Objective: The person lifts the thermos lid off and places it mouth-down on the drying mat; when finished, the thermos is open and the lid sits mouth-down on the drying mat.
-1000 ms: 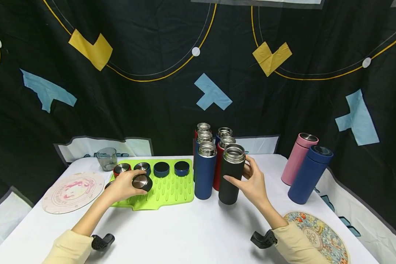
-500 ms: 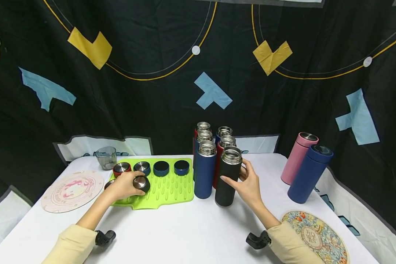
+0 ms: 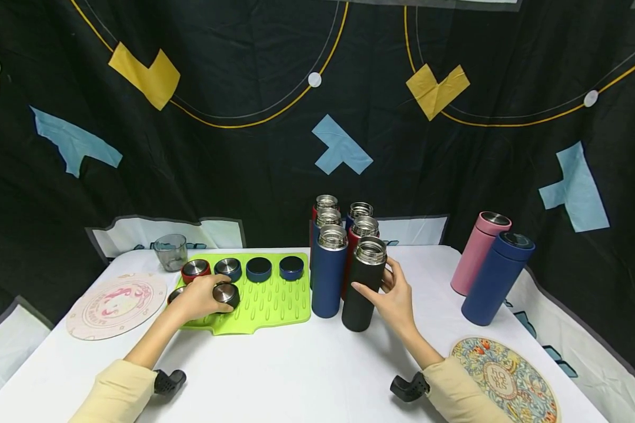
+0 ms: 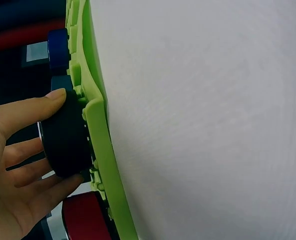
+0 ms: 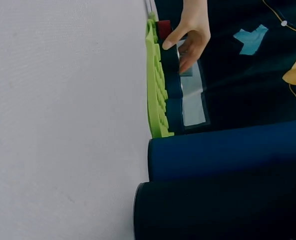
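On the green drying mat [image 3: 275,299], my left hand [image 3: 200,298] holds a black flask lid [image 4: 68,132] with a steel top, thumb on one side and fingers on the other. Beside it on the mat are a red lid [image 3: 196,270] and several blue lids, one of them the dark blue lid [image 3: 291,268]. My right hand [image 3: 394,299] grips a black flask [image 3: 361,294] that is upright and lidless, its steel neck showing. In the right wrist view that flask lies along the bottom, and my right fingers are out of sight. A blue flask [image 3: 328,282] stands just left of it.
Several other lidless flasks, including a red flask [image 3: 353,244], stand in rows behind. At right are a lidded pink flask [image 3: 476,258] and a lidded blue flask [image 3: 494,285]. A glass cup [image 3: 171,254], a pink round mat [image 3: 116,302] and a floral round mat [image 3: 503,376] lie around.
My right hand has shifted the black flask a little left and toward me, beside the blue flask. My left hand has moved the black lid slightly left.
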{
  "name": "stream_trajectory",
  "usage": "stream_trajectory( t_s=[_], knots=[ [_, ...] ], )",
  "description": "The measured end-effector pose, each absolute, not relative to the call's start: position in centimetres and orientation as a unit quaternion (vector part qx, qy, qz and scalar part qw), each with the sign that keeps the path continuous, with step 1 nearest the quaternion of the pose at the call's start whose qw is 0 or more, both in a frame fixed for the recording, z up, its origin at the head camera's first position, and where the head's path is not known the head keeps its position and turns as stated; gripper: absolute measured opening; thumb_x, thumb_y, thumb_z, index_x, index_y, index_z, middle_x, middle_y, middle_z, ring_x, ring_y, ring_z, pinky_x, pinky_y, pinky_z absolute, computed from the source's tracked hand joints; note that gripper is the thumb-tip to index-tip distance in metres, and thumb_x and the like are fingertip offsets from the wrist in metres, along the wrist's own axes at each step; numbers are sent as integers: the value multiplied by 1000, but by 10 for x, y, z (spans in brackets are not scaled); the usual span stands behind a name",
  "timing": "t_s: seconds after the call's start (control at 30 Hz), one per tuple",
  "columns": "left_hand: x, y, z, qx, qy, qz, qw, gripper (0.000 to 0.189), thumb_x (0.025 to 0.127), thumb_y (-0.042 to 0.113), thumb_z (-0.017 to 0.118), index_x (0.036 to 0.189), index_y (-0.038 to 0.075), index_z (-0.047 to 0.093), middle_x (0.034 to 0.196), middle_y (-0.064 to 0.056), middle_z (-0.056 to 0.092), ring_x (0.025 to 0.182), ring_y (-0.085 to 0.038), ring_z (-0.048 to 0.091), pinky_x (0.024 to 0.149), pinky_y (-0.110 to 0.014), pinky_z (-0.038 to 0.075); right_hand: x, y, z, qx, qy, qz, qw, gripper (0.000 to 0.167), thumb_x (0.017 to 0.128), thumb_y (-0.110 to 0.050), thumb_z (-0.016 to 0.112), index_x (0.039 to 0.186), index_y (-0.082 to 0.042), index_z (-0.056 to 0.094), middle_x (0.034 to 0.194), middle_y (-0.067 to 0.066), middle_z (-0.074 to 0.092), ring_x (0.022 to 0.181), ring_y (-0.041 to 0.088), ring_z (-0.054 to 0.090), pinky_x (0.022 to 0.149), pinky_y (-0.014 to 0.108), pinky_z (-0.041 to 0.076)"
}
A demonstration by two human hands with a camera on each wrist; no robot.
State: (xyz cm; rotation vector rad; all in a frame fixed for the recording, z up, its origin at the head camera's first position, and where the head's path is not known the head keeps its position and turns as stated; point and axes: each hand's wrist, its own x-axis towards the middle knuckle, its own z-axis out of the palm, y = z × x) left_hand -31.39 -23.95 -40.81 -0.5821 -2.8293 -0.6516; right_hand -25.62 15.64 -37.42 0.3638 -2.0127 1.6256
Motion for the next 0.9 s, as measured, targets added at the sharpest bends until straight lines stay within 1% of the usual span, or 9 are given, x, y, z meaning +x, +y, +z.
stream_trajectory(
  t_s=[0.1, 0.2, 0.3, 0.43, 0.53, 0.7, 0.77, 0.9],
  knots=[
    [-313, -239, -408, -193, -952, -220, 86, 64, 67, 20, 88, 118, -8, 61, 110, -23, 65, 100, -38, 63, 82, -53, 52, -255, 155, -374, 129, -745, 598, 265, 72, 71, 2, 83, 132, 7, 45, 112, 25, 65, 102, 34, 65, 88, 31, 53],
    [-312, -240, -407, -192, -952, -219, 88, 65, 67, 18, 88, 120, -8, 60, 112, -24, 64, 103, -39, 62, 83, -53, 51, -256, 154, -374, 127, -750, 592, 265, 73, 72, 0, 83, 133, 6, 44, 114, 25, 64, 105, 33, 64, 90, 34, 52],
    [-308, -240, -405, -201, -949, -221, 100, 65, 67, 15, 88, 120, -9, 59, 113, -25, 63, 104, -41, 61, 85, -54, 50, -259, 155, -378, 131, -757, 586, 257, 74, 72, -1, 83, 134, 6, 43, 118, 26, 63, 109, 34, 62, 93, 39, 50],
    [-301, -242, -404, -210, -944, -222, 125, 64, 65, 12, 88, 119, -8, 60, 113, -25, 63, 105, -42, 60, 87, -55, 49, -269, 164, -392, 132, -774, 570, 242, 78, 73, -9, 85, 138, 0, 42, 124, 23, 60, 114, 33, 59, 96, 40, 48],
    [-292, -242, -402, -207, -942, -220, 147, 64, 65, 12, 88, 119, -7, 60, 115, -25, 63, 106, -44, 59, 87, -57, 48, -273, 174, -401, 135, -787, 555, 232, 81, 73, -17, 85, 140, -6, 42, 129, 17, 59, 118, 29, 57, 99, 36, 46],
    [-271, -238, -398, -208, -937, -222, 171, 64, 65, 13, 88, 120, -3, 61, 117, -24, 62, 108, -45, 57, 89, -59, 46, -267, 189, -399, 161, -786, 548, 237, 77, 73, -18, 85, 138, -9, 45, 132, 11, 58, 122, 23, 55, 103, 28, 42],
    [-263, -237, -397, -219, -934, -227, 166, 63, 66, 13, 88, 121, -1, 61, 117, -23, 63, 108, -43, 58, 88, -57, 48, -264, 195, -396, 171, -786, 541, 247, 75, 73, -16, 85, 137, -8, 47, 133, 12, 57, 123, 24, 54, 104, 26, 40],
    [-249, -234, -399, -245, -928, -243, 138, 62, 67, 15, 88, 122, 1, 62, 119, -19, 63, 108, -39, 59, 87, -54, 50, -257, 210, -392, 172, -791, 522, 268, 73, 72, -9, 85, 136, -6, 49, 132, 13, 57, 123, 28, 54, 104, 23, 38]
  ],
)
